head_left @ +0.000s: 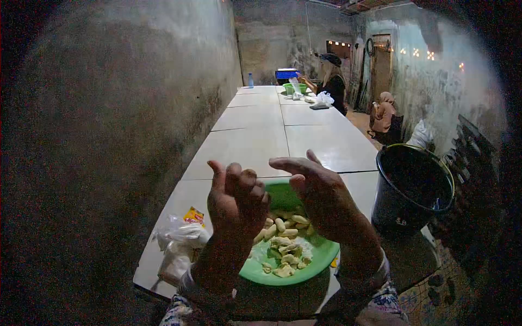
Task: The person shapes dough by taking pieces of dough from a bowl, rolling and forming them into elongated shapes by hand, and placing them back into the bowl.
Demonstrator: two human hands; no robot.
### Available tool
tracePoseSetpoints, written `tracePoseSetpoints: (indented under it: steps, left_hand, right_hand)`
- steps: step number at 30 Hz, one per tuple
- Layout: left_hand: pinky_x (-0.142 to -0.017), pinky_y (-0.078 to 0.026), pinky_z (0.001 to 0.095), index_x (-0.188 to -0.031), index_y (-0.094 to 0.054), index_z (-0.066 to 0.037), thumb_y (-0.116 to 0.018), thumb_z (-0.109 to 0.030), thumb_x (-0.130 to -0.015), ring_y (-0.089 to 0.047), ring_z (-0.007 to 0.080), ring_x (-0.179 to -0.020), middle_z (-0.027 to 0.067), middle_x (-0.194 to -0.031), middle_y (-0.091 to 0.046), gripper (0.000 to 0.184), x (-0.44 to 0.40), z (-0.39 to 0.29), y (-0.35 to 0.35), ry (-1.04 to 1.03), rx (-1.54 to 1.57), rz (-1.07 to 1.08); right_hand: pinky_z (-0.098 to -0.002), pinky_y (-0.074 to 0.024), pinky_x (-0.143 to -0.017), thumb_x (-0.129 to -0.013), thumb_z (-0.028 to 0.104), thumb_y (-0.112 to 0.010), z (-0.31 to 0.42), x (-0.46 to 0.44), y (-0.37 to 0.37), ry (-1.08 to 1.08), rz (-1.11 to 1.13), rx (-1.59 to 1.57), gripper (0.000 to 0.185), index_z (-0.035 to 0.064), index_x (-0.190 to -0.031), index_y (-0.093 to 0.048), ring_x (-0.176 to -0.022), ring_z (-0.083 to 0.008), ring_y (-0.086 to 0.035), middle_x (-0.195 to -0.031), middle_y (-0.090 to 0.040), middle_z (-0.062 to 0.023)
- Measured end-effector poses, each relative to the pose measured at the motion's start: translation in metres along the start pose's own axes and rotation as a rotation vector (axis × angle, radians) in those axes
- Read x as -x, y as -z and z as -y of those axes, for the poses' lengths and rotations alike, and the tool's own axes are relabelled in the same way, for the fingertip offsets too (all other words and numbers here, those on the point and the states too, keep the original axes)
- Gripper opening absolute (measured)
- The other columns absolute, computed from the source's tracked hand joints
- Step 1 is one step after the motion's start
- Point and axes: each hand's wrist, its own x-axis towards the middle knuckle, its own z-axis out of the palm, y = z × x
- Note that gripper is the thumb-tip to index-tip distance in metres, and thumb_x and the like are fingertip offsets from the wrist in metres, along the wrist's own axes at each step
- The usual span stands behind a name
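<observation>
I see the left hand [234, 198] curled, its hold I cannot tell, and the right hand [321, 198] flat, both wisely above the green basin [328, 254] of dough pieces [280, 225], near on the table [250, 142], for catching crumbs.

Pale rolls [287, 232] and lumps [284, 270] lie in a green basin [326, 253].

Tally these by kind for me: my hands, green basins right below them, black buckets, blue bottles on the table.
Left hand and right hand: 2
Green basin below them: 1
Black bucket: 1
Blue bottle: 1
Total: 5
</observation>
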Motion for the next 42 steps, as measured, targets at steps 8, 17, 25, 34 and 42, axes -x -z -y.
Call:
tracePoseSetpoints:
  steps: [8,17,25,34,42]
  left_hand:
    - [-0.083,-0.052,0.0378,-0.137,-0.035,-0.008,-0.04,-0.009,-0.097,-0.056,0.0324,-0.109,0.0195,-0.119,-0.054,0.04,0.024,-0.025,-0.056,-0.173,0.115,0.013]
    - [-0.115,-0.006,0.0386,-0.149,-0.007,-0.003,-0.044,-0.037,-0.096,-0.007,0.0268,-0.144,0.0152,-0.155,-0.009,0.073,0.005,0.025,-0.028,-0.117,-1.329,0.357]
    - [-0.115,-0.009,0.036,-0.149,0.001,-0.004,-0.015,-0.065,-0.088,-0.007,0.0256,-0.144,0.012,-0.156,0.0,0.087,0.031,0.04,-0.043,-0.352,-0.809,0.199]
    - [-0.114,-0.012,0.0362,-0.15,0.0,-0.008,-0.007,-0.087,-0.068,-0.013,0.0257,-0.143,0.0066,-0.157,-0.004,0.114,0.026,0.034,-0.028,-0.271,-0.502,0.413]
    - [-0.109,-0.021,0.0326,-0.151,-0.006,-0.011,-0.018,-0.082,-0.078,-0.024,0.0207,-0.139,0.0094,-0.156,-0.012,0.102,0.055,0.054,-0.054,-0.01,-0.711,0.211]
  right_hand:
    - [-0.0376,-0.0489,-0.086,-0.077,-0.01,-0.055,0.0,-0.002,-0.013,0.086,-0.136,0.003,0.05,0.0073,-0.124,-0.047,-0.096,-0.0314,-0.057,-0.114,-0.051,-0.0183]
    - [-0.0413,-0.0077,-0.114,-0.089,0.07,-0.016,-0.001,-0.017,-0.035,0.251,-0.328,-0.27,0.088,0.0041,-0.147,-0.018,-0.142,-0.0287,-0.012,-0.153,-0.016,-0.0173]
    - [-0.047,-0.0061,-0.113,-0.074,0.082,-0.018,0.065,0.006,-0.076,0.016,-0.244,-0.85,0.102,0.014,-0.149,-0.011,-0.142,-0.0316,-0.009,-0.155,-0.009,-0.0163]
    - [-0.0453,-0.0107,-0.113,-0.072,0.085,-0.013,0.023,-0.007,-0.067,0.058,-0.26,-0.804,0.105,0.0146,-0.15,-0.006,-0.142,-0.0286,-0.011,-0.155,-0.009,-0.013]
    - [-0.0396,0.004,-0.114,-0.079,0.079,-0.004,0.017,-0.006,-0.042,0.027,-0.493,-0.536,0.102,0.0043,-0.149,-0.007,-0.143,-0.0257,-0.002,-0.155,-0.009,-0.0156]
